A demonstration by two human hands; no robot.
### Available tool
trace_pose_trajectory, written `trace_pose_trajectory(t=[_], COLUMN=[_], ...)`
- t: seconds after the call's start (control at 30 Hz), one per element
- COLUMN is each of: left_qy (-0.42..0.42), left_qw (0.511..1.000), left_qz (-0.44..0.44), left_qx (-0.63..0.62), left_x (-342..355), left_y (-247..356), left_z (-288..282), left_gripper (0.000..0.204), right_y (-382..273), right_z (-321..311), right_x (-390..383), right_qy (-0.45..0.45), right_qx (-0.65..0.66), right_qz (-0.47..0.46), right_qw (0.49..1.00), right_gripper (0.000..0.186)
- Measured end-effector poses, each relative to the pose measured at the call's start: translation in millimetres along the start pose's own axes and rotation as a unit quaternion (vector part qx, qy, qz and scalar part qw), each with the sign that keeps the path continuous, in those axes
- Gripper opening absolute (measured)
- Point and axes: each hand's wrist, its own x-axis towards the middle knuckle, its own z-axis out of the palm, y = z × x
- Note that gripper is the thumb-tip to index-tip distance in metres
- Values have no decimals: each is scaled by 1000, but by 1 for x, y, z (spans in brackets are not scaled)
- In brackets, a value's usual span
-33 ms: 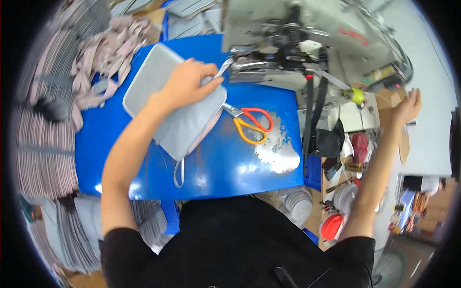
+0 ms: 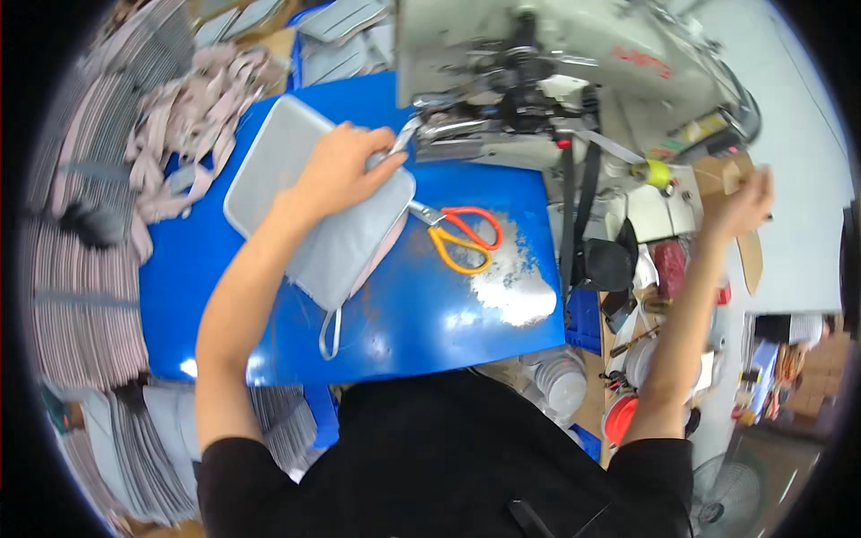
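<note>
My left hand (image 2: 345, 166) grips a pale grey fabric pouch (image 2: 273, 152) near its upper right edge, where a pale strap runs up to the metal arm of a sewing machine (image 2: 628, 54). A thin loop hangs from the pouch's lower end. Orange- and red-handled scissors (image 2: 466, 235) lie partly beside the pouch on the blue work surface (image 2: 404, 318). My right hand (image 2: 740, 202) is raised at the right, beside brown cardboard and near a yellow-green spool (image 2: 655, 173), fingers curled; what they hold, if anything, is too small to tell.
Tall stacks of grey and pink fabric pieces (image 2: 81, 314) line the left, with a heap of pink straps (image 2: 197, 117). A blue bin (image 2: 332, 36) of grey pieces sits at the back. Tools, containers, a red dish (image 2: 619, 417) and a fan (image 2: 717, 493) are at the right.
The view has shifted slightly, so the machine and pouch sit a little farther left. My right hand has moved slightly left, while my left hand stays on the pouch.
</note>
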Motion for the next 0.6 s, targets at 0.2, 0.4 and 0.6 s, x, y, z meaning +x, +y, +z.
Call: trace_pose_trajectory(t=[0.2,0.4,0.6], left_qy=[111,142,57], left_qw=[968,970,970], left_qz=[-82,-70,-53], left_qx=[-208,-185,-230], left_x=[16,14,11], left_y=[13,12,7], left_z=[27,28,17], left_gripper=[17,11,10], right_y=[-66,-80,-64], right_z=[55,80,101], right_x=[-150,-155,-153], right_qy=[-464,-428,-348], right_qx=[178,233,258], right_qz=[297,301,335], right_qw=[815,820,837], right_gripper=[44,26,23])
